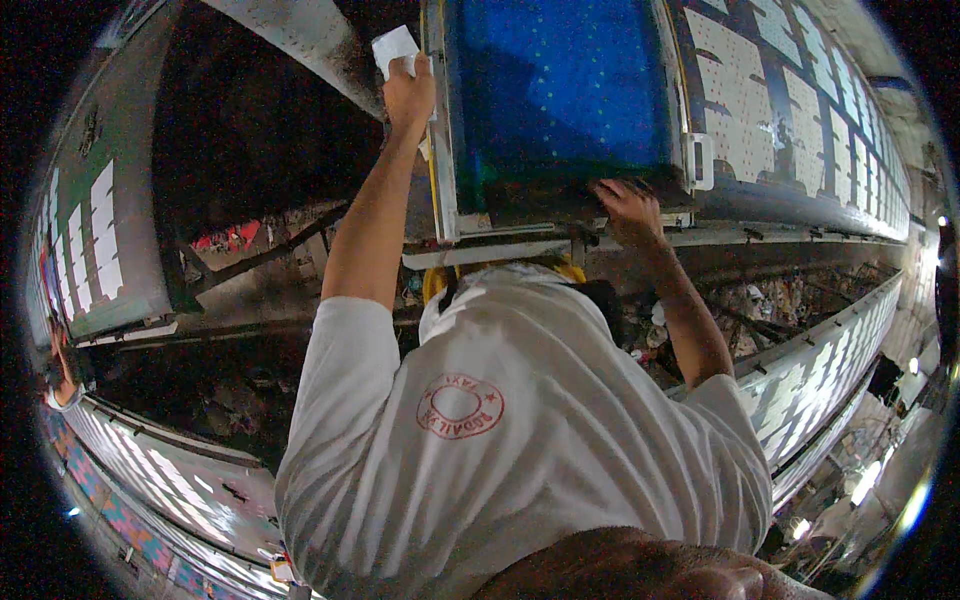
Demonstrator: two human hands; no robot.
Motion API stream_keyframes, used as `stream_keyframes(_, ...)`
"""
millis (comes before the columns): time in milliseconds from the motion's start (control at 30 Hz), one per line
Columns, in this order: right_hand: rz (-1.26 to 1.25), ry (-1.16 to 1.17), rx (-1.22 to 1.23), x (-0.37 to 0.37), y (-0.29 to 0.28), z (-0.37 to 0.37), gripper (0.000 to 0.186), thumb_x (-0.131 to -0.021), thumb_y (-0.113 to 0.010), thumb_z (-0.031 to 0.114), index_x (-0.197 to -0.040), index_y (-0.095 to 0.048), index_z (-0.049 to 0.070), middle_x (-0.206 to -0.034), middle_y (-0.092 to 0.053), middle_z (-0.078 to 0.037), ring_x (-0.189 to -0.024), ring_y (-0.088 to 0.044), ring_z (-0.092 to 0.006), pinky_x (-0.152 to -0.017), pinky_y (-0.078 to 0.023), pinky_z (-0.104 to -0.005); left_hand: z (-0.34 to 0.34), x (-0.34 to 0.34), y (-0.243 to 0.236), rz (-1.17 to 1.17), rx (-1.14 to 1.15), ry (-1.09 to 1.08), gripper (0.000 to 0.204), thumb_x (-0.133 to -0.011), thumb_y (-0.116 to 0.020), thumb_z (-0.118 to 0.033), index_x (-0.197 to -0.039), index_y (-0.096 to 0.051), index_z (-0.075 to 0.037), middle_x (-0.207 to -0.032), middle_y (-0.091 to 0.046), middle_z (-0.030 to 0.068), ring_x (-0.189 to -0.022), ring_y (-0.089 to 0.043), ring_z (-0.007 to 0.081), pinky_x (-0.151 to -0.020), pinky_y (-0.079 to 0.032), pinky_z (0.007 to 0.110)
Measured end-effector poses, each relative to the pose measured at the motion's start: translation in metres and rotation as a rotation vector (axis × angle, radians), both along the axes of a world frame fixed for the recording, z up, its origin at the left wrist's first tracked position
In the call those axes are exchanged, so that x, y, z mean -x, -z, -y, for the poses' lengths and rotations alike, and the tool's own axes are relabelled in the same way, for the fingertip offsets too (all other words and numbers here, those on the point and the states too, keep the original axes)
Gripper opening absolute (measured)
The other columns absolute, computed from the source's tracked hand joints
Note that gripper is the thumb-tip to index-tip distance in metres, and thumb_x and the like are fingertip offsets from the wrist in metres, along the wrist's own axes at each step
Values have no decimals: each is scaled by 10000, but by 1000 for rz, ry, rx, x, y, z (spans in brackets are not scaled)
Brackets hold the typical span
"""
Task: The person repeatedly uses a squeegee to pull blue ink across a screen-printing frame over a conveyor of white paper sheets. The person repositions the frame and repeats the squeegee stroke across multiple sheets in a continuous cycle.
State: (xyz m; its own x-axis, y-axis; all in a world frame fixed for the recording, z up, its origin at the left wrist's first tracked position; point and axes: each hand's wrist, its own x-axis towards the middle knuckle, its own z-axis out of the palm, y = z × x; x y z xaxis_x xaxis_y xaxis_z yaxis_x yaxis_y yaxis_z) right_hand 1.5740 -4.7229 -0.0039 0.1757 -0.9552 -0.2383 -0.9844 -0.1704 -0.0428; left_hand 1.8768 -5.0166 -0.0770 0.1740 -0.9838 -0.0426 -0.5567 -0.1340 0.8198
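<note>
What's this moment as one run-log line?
left hand: holds white piece beside framed blue screen | right hand: at screen's near end, grip unclear | right side: pale pieces on long table

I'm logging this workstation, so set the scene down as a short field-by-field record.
Left hand: at a white piece beside the panel's left edge; grip unclear
Right hand: fingers bent at the dark near end of the panel
Framed panel: blue, with lighter dots, pale rails along its sides
Right side: long table bearing rows of dotted pale pieces
Left side: another table, also with pale pieces
Other people: a forearm at the far left
</note>
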Motion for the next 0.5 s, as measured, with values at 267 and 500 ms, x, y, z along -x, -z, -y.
stream_keyframes(267,50,141,84,-1,-3,125,585,-757,-707,40,-1323,-663,183,-1267,-678,-103,-1055,-698,-339,-905,-580,-470,3,-2,4,-63,-35,19,546,-1001,-549,-476,-1279,-587,-8,-1070,-702,297,-991,-675,484,-867,-527,524)
stream_keyframes(500,-39,69,154,55,16,336,422,-835,-691,133,-1254,-705,179,-1068,-735,-147,-1001,-716,-345,-853,-591,-505,0,-7,16,-165,-106,-17,587,-1008,-549,-522,-1260,-612,5,-1074,-715,254,-993,-706,391,-869,-522,446)
